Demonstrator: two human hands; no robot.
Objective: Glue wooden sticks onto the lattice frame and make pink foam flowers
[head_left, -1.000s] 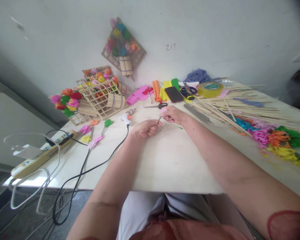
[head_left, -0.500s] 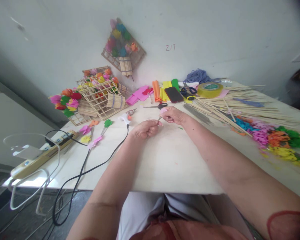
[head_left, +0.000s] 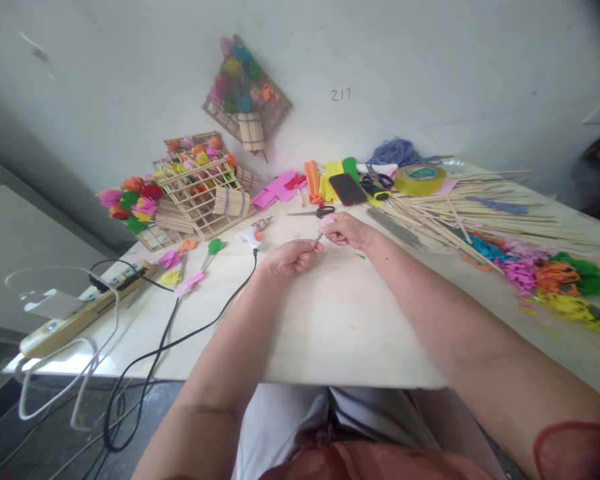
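Both of my hands meet over the middle of the table. My right hand [head_left: 347,231] pinches a small light pink paper flower [head_left: 326,221], partly covered by the fingers. Below it, a thin wire stem [head_left: 320,237] runs down into my left hand [head_left: 295,258], whose fingers are closed around it. Black-handled scissors [head_left: 325,212] lie just beyond the hands. To the left rests a white glue gun [head_left: 250,237] with a black cord. Further left lie several small paper flowers on wire stems, a green one [head_left: 216,247] among them.
A power strip [head_left: 87,313] with loose cables lies at the left edge. Flower-filled stick racks [head_left: 195,193] stand behind it. At the back are folded crepe paper [head_left: 312,181], a phone [head_left: 347,189] and yellow tape [head_left: 420,180]. Sticks [head_left: 445,217] and coloured paper pieces [head_left: 523,273] cover the right.
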